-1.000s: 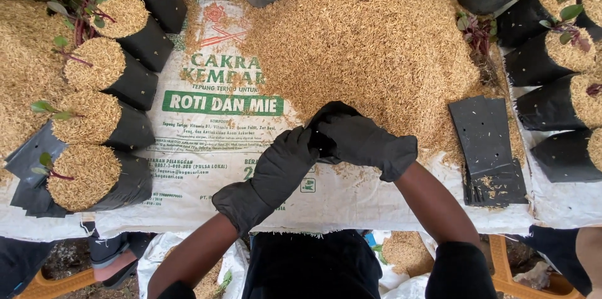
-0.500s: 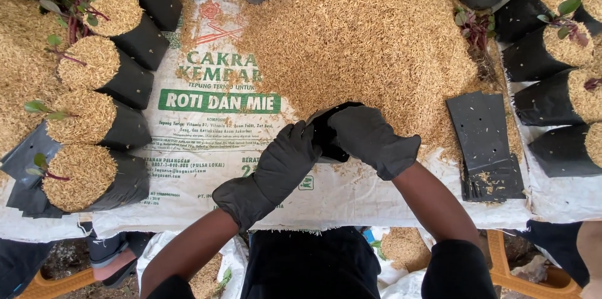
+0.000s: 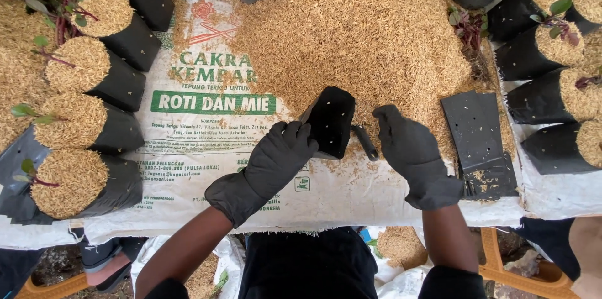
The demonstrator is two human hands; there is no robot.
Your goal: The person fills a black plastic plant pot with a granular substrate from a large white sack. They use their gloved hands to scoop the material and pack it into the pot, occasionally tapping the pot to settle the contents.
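My left hand (image 3: pixel 279 156), in a black glove, grips the left edge of an empty black plastic seedling bag (image 3: pixel 330 120). The bag lies at the near edge of a big heap of rice husks (image 3: pixel 357 29), its mouth pointing away from me. My right hand (image 3: pixel 409 147), also gloved, rests just right of the bag with its fingers apart and nothing in it. A folded strip of the bag (image 3: pixel 365 142) sticks out between the bag and that hand.
A stack of flat black bags (image 3: pixel 480 142) lies right of my right hand. Husk-filled bags with seedlings line the left (image 3: pixel 78 177) and the right (image 3: pixel 539 48). A white printed sack (image 3: pixel 207 167) covers the table. A person's foot (image 3: pixel 103 261) shows below the table's left edge.
My right hand has left the bag and moved right, opening. The bag, earlier covered by both hands, now shows in full, held by my left hand alone.
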